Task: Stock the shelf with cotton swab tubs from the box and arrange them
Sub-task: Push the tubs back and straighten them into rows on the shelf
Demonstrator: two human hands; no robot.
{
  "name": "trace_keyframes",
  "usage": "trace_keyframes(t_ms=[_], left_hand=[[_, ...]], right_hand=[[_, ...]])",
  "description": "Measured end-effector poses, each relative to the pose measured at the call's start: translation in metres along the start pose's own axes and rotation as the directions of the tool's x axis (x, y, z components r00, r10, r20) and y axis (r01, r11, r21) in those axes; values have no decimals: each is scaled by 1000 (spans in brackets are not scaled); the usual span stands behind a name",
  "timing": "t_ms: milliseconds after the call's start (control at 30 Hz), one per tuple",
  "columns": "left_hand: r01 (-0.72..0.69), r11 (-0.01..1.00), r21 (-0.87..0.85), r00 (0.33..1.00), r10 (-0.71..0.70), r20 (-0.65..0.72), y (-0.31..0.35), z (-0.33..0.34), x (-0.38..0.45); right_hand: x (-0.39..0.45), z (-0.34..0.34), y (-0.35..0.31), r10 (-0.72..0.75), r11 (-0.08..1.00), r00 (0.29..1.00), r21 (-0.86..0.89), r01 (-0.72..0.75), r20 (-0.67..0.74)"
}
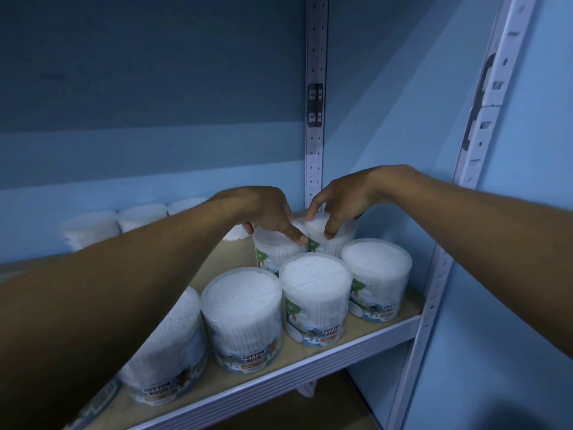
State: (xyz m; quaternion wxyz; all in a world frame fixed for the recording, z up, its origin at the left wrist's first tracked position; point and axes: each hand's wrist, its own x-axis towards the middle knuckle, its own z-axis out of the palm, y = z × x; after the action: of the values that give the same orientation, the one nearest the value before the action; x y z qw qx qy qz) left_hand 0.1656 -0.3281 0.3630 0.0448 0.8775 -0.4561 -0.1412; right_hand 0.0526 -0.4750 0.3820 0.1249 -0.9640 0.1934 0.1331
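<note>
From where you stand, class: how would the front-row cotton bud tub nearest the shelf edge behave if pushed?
The tub looks like rigid clear plastic, so probably stiff. Packed with swabs, likely light. Upright on a flat base on the shelf, it should slide, not roll.

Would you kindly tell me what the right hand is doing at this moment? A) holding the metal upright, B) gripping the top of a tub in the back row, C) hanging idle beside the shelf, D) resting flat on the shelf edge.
B: the right hand has its fingers curled over the lid rim of the back-row tub, next to the left hand.
</note>
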Motion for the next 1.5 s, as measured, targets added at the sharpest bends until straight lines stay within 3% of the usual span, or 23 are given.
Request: trace_keyframes(t_ms=[1100, 1500], left_hand=[[-6, 1000, 1, 1000, 5, 26, 17, 1, -27], [-8, 999, -41, 999, 7, -43, -13, -6, -31]], right_hand=[[-22, 5, 2, 17, 1000, 1000, 21, -18, 18], [-14, 4, -11, -10, 1000, 993, 13, 12, -120]])
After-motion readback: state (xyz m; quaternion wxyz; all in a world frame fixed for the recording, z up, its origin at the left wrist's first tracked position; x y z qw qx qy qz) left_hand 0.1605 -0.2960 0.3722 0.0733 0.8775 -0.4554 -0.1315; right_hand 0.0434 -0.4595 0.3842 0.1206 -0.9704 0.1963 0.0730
